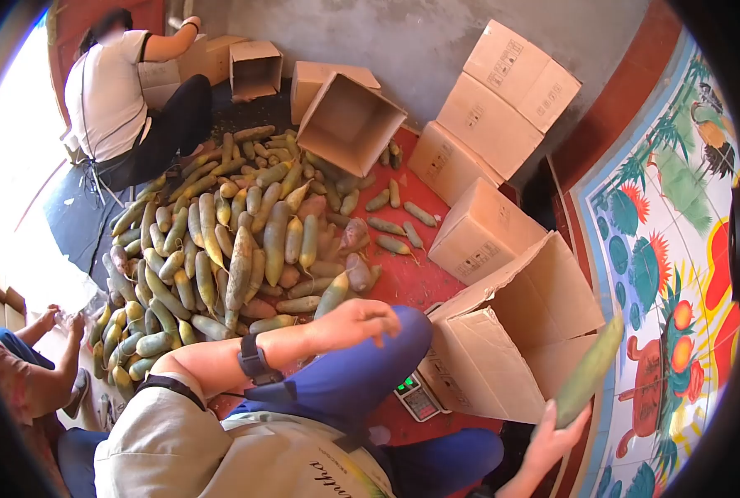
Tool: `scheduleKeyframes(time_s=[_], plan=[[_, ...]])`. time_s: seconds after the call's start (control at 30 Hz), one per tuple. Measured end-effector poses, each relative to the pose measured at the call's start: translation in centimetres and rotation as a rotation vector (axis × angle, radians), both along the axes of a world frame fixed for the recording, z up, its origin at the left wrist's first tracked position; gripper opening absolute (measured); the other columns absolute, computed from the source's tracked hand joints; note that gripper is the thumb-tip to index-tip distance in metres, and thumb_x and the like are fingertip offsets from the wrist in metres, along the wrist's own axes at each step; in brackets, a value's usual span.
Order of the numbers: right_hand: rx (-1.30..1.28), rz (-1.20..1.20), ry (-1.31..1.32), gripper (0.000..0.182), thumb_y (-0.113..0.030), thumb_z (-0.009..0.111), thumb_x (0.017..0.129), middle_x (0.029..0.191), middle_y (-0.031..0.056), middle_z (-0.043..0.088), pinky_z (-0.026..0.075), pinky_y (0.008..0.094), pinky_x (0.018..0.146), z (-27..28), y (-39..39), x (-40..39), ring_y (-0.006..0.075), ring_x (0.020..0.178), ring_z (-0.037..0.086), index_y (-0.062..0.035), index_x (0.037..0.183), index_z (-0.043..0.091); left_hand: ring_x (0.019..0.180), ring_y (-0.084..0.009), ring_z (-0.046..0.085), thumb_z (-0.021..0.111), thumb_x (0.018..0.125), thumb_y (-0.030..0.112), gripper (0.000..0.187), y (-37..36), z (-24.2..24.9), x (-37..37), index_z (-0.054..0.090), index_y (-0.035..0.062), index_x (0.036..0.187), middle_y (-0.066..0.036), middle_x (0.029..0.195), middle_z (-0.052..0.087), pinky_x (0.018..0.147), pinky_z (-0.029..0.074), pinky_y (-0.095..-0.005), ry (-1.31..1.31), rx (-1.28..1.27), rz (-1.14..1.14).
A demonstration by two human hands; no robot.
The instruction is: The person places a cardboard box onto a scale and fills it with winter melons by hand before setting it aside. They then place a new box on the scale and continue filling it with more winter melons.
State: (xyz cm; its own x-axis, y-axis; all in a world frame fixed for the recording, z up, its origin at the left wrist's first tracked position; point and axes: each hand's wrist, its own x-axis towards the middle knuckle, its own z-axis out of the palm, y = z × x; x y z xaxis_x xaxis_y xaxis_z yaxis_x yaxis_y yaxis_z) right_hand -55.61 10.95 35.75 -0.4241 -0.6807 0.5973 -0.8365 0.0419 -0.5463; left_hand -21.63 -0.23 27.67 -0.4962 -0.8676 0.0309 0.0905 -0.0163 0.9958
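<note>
My left hand (357, 322), at the end of an arm with a dark watch, hovers above my bent knee near the pile's edge. Its fingers are loosely spread and hold nothing. A green radish (333, 295) lies just behind it, partly covered by it. On the right, my right hand (559, 438) grips a long green radish (590, 372) by its lower end, tilted upward beside the open cardboard box (490, 365). That box stands on a digital scale (420, 398) with a lit green display. The box's bottom is hidden from me.
A large pile of green radishes (212, 249) spreads over the red floor mat (411, 286). Closed cartons (494, 108) line the wall; an open box (351, 124) lies at the back. One person (112, 100) sits at the back left, another (46, 373) at the left edge.
</note>
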Motion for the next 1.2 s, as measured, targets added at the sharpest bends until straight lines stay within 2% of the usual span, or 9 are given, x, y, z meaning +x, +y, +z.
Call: scheduleKeyframes(time_s=[0.13, 0.5, 0.67, 0.77, 0.87, 0.97, 1.03, 1.13, 1.2], plan=[[0.202, -0.112, 0.242, 0.056, -0.009, 0.066, 0.067, 0.114, 0.0171, 0.054, 0.040, 0.0370, 0.089, 2.2, -1.9, -3.2, 0.0317, 0.103, 0.053, -0.0006, 0.119, 0.048, 0.072, -0.0123, 0.059, 0.048, 0.087, 0.018, 0.021, -1.4, -6.2, 2.1, 0.061, 0.0017, 0.090, -0.004, 0.083, 0.062, 0.067, 0.046, -0.0271, -0.187, 0.142, 0.097], [0.528, -0.048, 0.177, 0.035, -0.011, 0.071, 0.061, 0.091, 0.0186, 0.063, 0.045, 0.0361, 0.079, -2.3, -7.8, -7.1, 0.0328, 0.087, 0.059, 0.0007, 0.093, 0.061, 0.067, -0.0164, 0.064, 0.052, 0.084, 0.019, 0.024, -2.7, -21.2, 7.1, 0.063, -0.0009, 0.088, -0.009, 0.075, 0.064, 0.059, 0.050, -0.0267, -0.487, 0.306, 0.240], [0.196, 0.019, 0.134, 0.008, -0.005, 0.058, 0.080, 0.074, 0.0099, 0.059, 0.045, 0.0274, 0.063, -4.1, -7.7, -9.0, 0.0157, 0.067, 0.057, 0.0016, 0.086, 0.057, 0.067, -0.0176, 0.064, 0.052, 0.083, 0.022, 0.026, -2.6, -29.7, 9.2, 0.064, -0.0009, 0.087, -0.009, 0.074, 0.064, 0.060, 0.051, -0.0273, -0.515, 0.102, 0.220], [0.151, -0.010, 0.135, 0.008, -0.003, 0.056, 0.081, 0.076, 0.0127, 0.057, 0.045, 0.0324, 0.067, -3.1, -7.0, -6.5, 0.0224, 0.070, 0.056, 0.0038, 0.084, 0.055, 0.067, -0.0179, 0.064, 0.051, 0.082, 0.021, 0.026, -2.1, -30.4, 9.0, 0.064, -0.0009, 0.087, -0.009, 0.074, 0.064, 0.059, 0.051, -0.0280, -0.535, 0.132, 0.260], [0.132, 0.001, 0.224, 0.010, -0.006, 0.053, 0.084, 0.080, 0.0130, 0.056, 0.044, 0.0336, 0.069, -3.4, -5.6, -2.9, 0.0251, 0.074, 0.054, 0.0042, 0.086, 0.055, 0.070, -0.0183, 0.064, 0.048, 0.082, 0.019, 0.025, -1.6, -27.9, 8.4, 0.064, 0.0000, 0.085, -0.008, 0.077, 0.064, 0.058, 0.051, -0.0292, -0.554, 0.553, 0.357], [0.149, 0.028, 0.278, 0.012, -0.004, 0.051, 0.083, 0.088, 0.0144, 0.056, 0.043, 0.0359, 0.073, -4.2, -5.0, -2.4, 0.0288, 0.080, 0.054, 0.0045, 0.090, 0.055, 0.074, -0.0212, 0.064, 0.052, 0.079, 0.016, 0.019, -1.2, -32.1, 9.4, 0.065, 0.0040, 0.085, -0.010, 0.083, 0.065, 0.060, 0.051, -0.0308, -0.696, 0.338, 0.145], [0.101, 0.045, 0.373, 0.016, -0.004, 0.052, 0.082, 0.094, 0.0163, 0.056, 0.043, 0.0383, 0.078, -4.6, -4.6, -1.8, 0.0307, 0.088, 0.054, 0.0044, 0.096, 0.055, 0.079, -0.0249, 0.064, 0.058, 0.074, 0.013, 0.014, -1.5, -31.7, 9.2, 0.065, 0.0064, 0.084, -0.013, 0.087, 0.064, 0.064, 0.052, -0.0319, -1.402, -0.296, -0.392], [0.107, -0.005, 0.410, 0.022, -0.004, 0.052, 0.081, 0.100, 0.0176, 0.055, 0.042, 0.0400, 0.083, -5.0, -4.1, -1.5, 0.0325, 0.095, 0.053, 0.0042, 0.102, 0.054, 0.082, -0.0270, 0.064, 0.062, 0.069, 0.011, 0.016, -0.6, -31.2, 9.2, 0.066, 0.0067, 0.083, -0.014, 0.087, 0.065, 0.069, 0.052, -0.0329, -1.280, 0.022, -0.004], [0.092, -0.012, 0.441, 0.023, -0.004, 0.051, 0.082, 0.102, 0.0177, 0.054, 0.042, 0.0400, 0.085, -5.4, -3.8, -1.8, 0.0328, 0.097, 0.053, 0.0042, 0.103, 0.054, 0.083, -0.0266, 0.064, 0.062, 0.068, 0.010, 0.015, -0.2, -37.4, 10.9, 0.066, 0.0061, 0.083, -0.012, 0.086, 0.065, 0.069, 0.052, -0.0330, -1.457, -0.234, -0.239]])
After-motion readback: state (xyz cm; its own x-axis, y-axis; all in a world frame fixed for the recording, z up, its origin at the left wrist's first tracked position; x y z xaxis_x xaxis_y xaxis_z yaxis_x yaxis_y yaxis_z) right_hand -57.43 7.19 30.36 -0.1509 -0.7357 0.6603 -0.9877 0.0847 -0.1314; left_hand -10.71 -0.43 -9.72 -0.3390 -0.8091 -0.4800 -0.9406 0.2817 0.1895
